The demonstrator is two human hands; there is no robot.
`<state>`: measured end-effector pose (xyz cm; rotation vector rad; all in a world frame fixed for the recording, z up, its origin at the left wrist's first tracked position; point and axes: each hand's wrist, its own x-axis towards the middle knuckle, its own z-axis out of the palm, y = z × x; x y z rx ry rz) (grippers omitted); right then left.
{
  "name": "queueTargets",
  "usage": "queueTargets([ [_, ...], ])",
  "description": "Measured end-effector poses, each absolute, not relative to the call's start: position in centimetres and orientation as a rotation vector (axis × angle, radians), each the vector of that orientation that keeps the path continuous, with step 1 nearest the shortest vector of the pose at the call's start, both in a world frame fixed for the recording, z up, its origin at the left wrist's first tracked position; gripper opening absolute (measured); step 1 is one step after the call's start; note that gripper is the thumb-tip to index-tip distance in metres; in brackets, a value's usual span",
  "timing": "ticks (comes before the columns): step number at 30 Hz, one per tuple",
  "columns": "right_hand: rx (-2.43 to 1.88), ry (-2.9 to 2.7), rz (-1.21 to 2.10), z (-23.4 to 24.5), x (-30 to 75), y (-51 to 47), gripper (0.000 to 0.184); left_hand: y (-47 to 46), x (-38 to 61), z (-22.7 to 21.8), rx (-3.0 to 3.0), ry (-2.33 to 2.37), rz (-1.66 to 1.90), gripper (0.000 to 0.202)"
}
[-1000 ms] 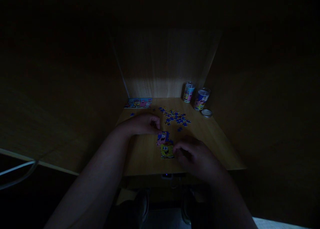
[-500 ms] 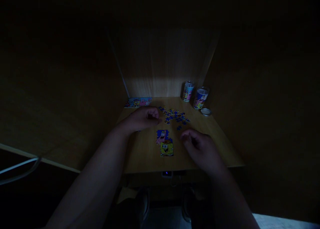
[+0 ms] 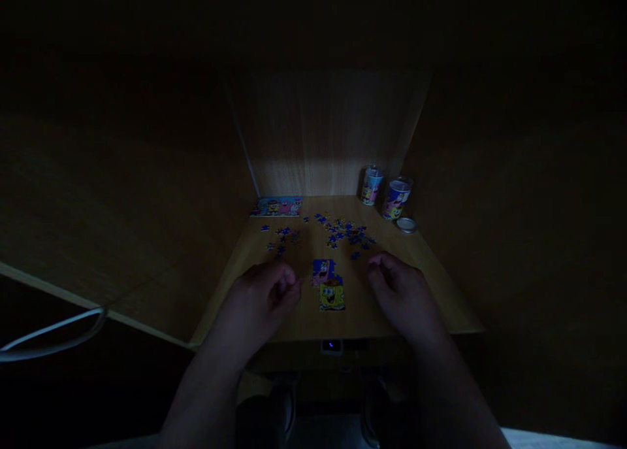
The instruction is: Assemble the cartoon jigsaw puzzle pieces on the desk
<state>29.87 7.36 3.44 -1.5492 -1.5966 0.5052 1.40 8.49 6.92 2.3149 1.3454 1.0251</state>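
Note:
A small joined patch of a cartoon jigsaw [image 3: 328,284] lies on the wooden desk [image 3: 304,318], pink and blue above, yellow below. My left hand [image 3: 262,299] rests just left of it with its fingers curled and pinched together; what they hold is too dark to name. My right hand [image 3: 399,289] lies just right of the patch, fingers loosely bent, nothing visible in it. Loose blue pieces [image 3: 345,232] are scattered behind the patch, and a smaller group of pieces [image 3: 281,236] lies to the left.
Two printed tins [image 3: 385,193] stand at the back right with a round lid [image 3: 406,224] beside them. A picture card [image 3: 277,206] lies at the back left. Wooden walls enclose the desk on three sides. The scene is very dark.
My left hand has drawn back from the loose pieces to the near left of the joined patch. My right hand left the patch and moved a little to the right.

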Motion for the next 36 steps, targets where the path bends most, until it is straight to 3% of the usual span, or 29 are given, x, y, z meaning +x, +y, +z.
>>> queueTargets([
  [5, -1.582, -1.644, 0.456, 3.8, 29.7, 7.4, 0.027, 9.3, 0.6, 4.3, 2.281, 1.414, 0.906, 0.019],
  [16, -1.621, -1.772, 0.316, 3.3, 29.3, 7.4, 0.025, 9.0, 3.7, 4.3, 2.423, 1.276, 0.92, 0.022],
  [20, -1.637, -1.829, 0.267, 3.1, 29.1, 7.3, 0.022, 9.1, 3.5, 4.5, 2.512, 1.236, 0.905, 0.01],
  [24, -1.657, -1.862, 0.253, 3.0, 29.0, 7.2, 0.022, 9.1, 3.5, 4.5, 2.574, 1.17, 0.814, 0.028],
  [36, -1.532, -1.957, 0.099, 2.4, 28.6, 7.5, 0.019, 9.3, 3.7, 3.7, 2.519, 1.265, 0.794, 0.033],
])
